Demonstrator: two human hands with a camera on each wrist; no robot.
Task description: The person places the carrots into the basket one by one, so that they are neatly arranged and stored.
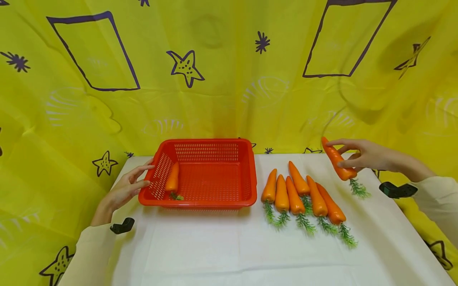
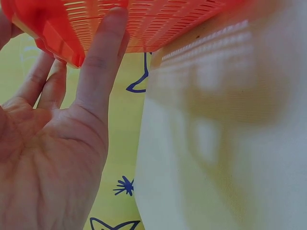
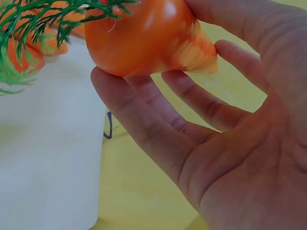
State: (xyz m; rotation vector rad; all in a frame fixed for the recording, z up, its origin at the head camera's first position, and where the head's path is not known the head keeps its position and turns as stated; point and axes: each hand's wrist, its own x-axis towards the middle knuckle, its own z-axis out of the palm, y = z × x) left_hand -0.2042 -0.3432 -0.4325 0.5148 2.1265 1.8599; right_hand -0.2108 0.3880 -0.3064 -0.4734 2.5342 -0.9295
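Observation:
At the right, my right hand [image 1: 370, 155] grips an orange carrot [image 1: 338, 161] between fingers and thumb, held tilted above the table with its green leafy top hanging down. The right wrist view shows the thick end of this carrot [image 3: 144, 38] against the thumb. My left hand [image 1: 125, 188] holds the left end of a red plastic basket [image 1: 198, 203]. Its thumb lies on the slotted side wall, while other fingers reach behind the rim in the left wrist view. One carrot [image 1: 173, 178] lies inside the basket, along its left wall.
Several more carrots [image 1: 281, 194] with green tops lie in a row on the white table [image 1: 200, 250], right of the basket. A yellow patterned curtain [image 1: 222, 99] hangs behind the table and around both sides.

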